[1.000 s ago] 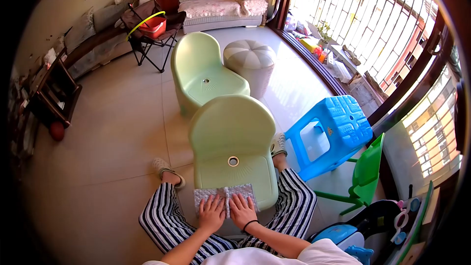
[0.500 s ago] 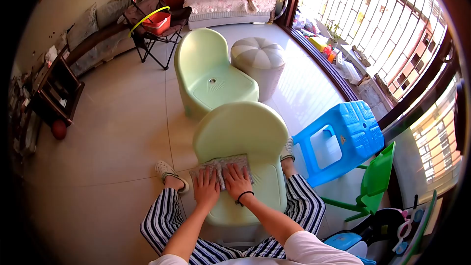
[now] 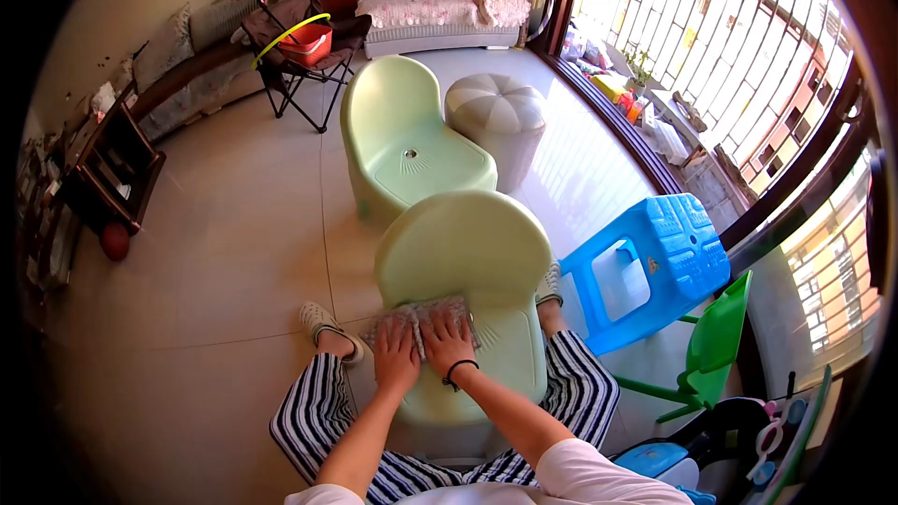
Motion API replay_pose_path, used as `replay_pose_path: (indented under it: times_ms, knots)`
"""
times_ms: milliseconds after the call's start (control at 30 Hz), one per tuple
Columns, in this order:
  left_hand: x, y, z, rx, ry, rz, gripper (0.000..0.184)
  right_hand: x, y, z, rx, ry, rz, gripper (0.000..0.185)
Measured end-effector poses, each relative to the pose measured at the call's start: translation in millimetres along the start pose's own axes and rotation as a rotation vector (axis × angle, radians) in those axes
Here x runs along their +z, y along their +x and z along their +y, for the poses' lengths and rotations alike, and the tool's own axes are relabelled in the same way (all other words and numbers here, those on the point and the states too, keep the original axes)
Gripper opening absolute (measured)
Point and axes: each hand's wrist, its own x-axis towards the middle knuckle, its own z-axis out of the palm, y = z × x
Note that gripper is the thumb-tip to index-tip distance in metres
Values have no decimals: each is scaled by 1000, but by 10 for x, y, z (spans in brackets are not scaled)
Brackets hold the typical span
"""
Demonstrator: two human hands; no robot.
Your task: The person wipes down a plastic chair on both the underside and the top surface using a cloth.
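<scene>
A pale green plastic chair [image 3: 463, 248] with a rounded back stands between my knees, its seat facing me. Spread over the left part of that seat, near the backrest, is a grey patterned cloth [image 3: 456, 305]. My left hand [image 3: 397, 355] lies flat on the cloth's left side, fingers stretched forward. Beside it my right hand [image 3: 447, 341], with a dark band at the wrist, presses flat on the cloth with its fingers slightly apart. Both palms hide much of the cloth.
Ahead stand a second green chair [image 3: 412, 154] and a round striped pouf [image 3: 496, 117]. On the right are a blue stool [image 3: 678, 248] and a green chair [image 3: 713, 351]. A folding chair [image 3: 309, 75] holds a red basket [image 3: 307, 44]. A dark ball [image 3: 114, 241] lies left.
Both hands and the cloth have shifted slightly left across the seat. The hands stay flat on the cloth, and the camera view has moved a little.
</scene>
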Motion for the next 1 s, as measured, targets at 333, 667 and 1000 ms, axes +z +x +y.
replay_pose_path:
  times_ms: [333, 667, 1000]
  knots:
    - [-424, -1082, 290, 2, -203, -19, 49, -343, -1107, -175, -165, 51, -26, 43]
    - [-468, -1238, 571, 116, -147, -96, 44, -615, -1574, -29, -95, 44, -50, 42]
    - [-89, -64, 377, 125, 159, 54, 46, -262, -327, 433, -125, -15, 72, 38]
